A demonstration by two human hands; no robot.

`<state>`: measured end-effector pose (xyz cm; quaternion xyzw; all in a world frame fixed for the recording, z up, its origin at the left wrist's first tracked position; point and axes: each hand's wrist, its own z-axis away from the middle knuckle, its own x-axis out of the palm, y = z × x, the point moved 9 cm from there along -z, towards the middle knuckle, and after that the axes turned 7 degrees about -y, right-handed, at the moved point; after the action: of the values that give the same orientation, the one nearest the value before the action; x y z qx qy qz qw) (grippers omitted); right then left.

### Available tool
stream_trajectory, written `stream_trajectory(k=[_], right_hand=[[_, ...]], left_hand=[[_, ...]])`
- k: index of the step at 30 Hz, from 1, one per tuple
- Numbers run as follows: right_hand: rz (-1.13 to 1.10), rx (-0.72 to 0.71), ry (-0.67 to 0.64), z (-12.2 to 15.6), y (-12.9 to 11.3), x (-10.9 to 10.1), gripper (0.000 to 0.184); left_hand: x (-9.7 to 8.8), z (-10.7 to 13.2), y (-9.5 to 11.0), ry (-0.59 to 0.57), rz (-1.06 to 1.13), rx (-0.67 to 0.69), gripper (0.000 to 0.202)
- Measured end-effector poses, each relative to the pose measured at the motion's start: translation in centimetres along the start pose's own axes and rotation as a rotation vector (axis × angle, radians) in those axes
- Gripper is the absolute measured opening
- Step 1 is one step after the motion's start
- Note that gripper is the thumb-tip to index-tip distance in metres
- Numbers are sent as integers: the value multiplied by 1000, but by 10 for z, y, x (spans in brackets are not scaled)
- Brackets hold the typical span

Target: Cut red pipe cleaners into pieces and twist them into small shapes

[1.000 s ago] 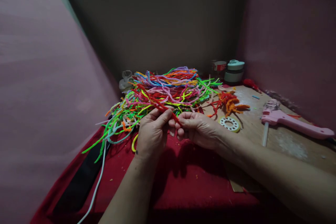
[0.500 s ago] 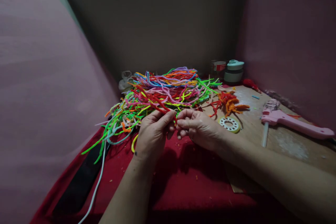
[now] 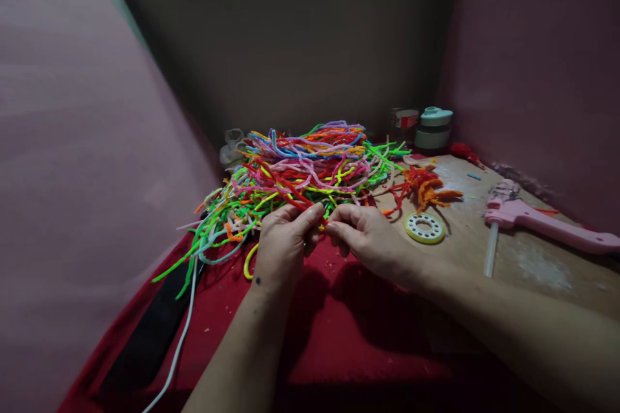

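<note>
head view: left hand (image 3: 285,240) and right hand (image 3: 364,232) pinched on red stem (image 3: 299,202); label (image 3: 405,119) unreadable

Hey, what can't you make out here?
All in head view:
Gripped part of red strand: mostly hidden by left hand and right hand.
Underside of strand pile: hidden by upper strands.
Left forearm: cut off by bottom edge.
Print on red label: too small.
</note>
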<state>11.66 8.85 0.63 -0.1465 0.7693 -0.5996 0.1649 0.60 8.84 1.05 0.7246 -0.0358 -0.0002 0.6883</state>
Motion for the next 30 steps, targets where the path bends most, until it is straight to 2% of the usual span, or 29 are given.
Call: stream_trajectory(k=[2, 4, 7, 10, 12, 15, 19, 26, 30], right_hand=[[130, -73, 42, 3, -10, -2, 19], [111, -41, 2, 3, -7, 1, 18], [-117, 84, -138, 0, 8, 12, 16], [-304, 67, -195, -4, 11, 14, 18], [-332, 32, -175, -5, 12, 10, 19], [-359, 51, -135, -6, 19, 6, 20], [-354, 86, -81, -6, 23, 2, 16], [-352, 88, -86, -5, 23, 4, 13], [-387, 91, -109, -7, 25, 6, 11]], left_hand=[[-2, -1, -2, 18, 82, -28, 27], [-3, -2, -3, 22, 169, -36, 29], [-4, -2, -1, 2, 153, -21, 32], [1, -2, -1, -69, 83, -2, 28], [6, -2, -3, -108, 78, -10, 24], [11, -2, -6, -138, 79, -31, 21], [9, -3, -6, -126, 146, -27, 20], [7, -5, 0, -125, 28, 55, 19], [9, -4, -1, -136, 16, 50, 18]])
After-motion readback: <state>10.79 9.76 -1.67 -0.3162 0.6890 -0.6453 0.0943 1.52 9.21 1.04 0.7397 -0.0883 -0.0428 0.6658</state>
